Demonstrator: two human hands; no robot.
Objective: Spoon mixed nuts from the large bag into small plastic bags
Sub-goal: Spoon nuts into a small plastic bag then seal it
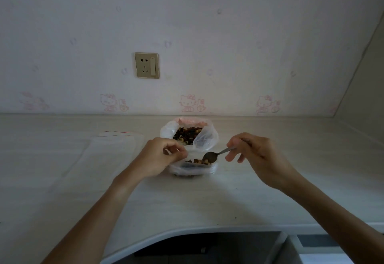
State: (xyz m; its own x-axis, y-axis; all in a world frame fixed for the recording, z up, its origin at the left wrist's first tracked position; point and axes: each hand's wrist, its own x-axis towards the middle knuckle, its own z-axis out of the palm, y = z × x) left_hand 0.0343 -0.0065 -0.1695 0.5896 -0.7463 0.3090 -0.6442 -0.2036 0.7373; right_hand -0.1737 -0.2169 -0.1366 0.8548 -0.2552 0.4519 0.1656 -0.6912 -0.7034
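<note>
Now right hand [252,152] grips spoon [214,154] over small bag [192,169]; left hand [164,156] pinches its rim open. Best tip slowly, bowl low inside the mouth, rim kept taut so nuts don't spill.

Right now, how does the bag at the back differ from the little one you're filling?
The large bag stands farther back and taller, heaped with dark mixed nuts; the small bag sits nearer and lower, with only a shallow layer of them. No hand touches the large bag, while the left hand pinches the small bag's rim and the right hand tips a spoon into it. Both are clear plastic, open-topped, on the table.
</note>
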